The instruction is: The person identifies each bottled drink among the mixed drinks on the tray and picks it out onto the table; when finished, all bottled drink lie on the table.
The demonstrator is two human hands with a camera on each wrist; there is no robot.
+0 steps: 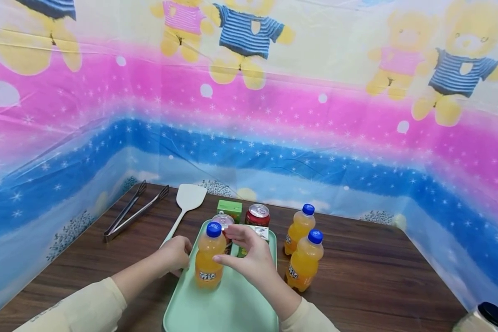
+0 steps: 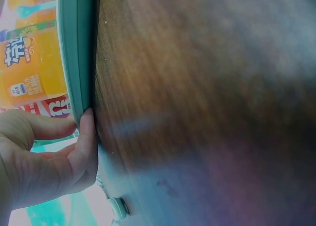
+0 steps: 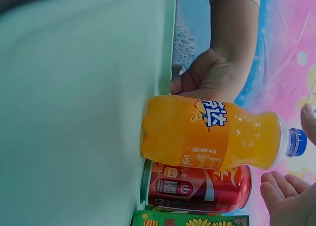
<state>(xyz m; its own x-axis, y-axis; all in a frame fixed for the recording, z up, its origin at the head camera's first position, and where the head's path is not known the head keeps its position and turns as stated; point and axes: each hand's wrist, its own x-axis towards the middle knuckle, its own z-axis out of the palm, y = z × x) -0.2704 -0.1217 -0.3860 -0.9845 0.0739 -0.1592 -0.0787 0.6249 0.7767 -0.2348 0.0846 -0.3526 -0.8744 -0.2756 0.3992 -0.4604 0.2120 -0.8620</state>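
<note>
My left hand [image 1: 175, 253] pinches the left rim of a light green tray [image 1: 228, 309]; in the left wrist view its thumb and fingers grip the tray's edge [image 2: 79, 53]. On the tray, an orange soda bottle [image 1: 209, 263] with a blue cap stands upright near that rim. My right hand [image 1: 251, 253] is spread beside this bottle, thumb and fingers apart. In the right wrist view a gap shows between its fingers [image 3: 281, 186] and the bottle [image 3: 212, 134]. Next to the bottle stands a red drink can [image 3: 200, 186], then a green carton with sunflowers [image 3: 192, 220].
Two more orange soda bottles [image 1: 305, 263] stand right of the tray. Toward the back are a green box [image 1: 230, 208] and another red can [image 1: 257, 215]. A white spatula [image 1: 191, 197] and metal tongs [image 1: 128, 214] lie left. A black-lidded jar [image 1: 481, 319] stands front right.
</note>
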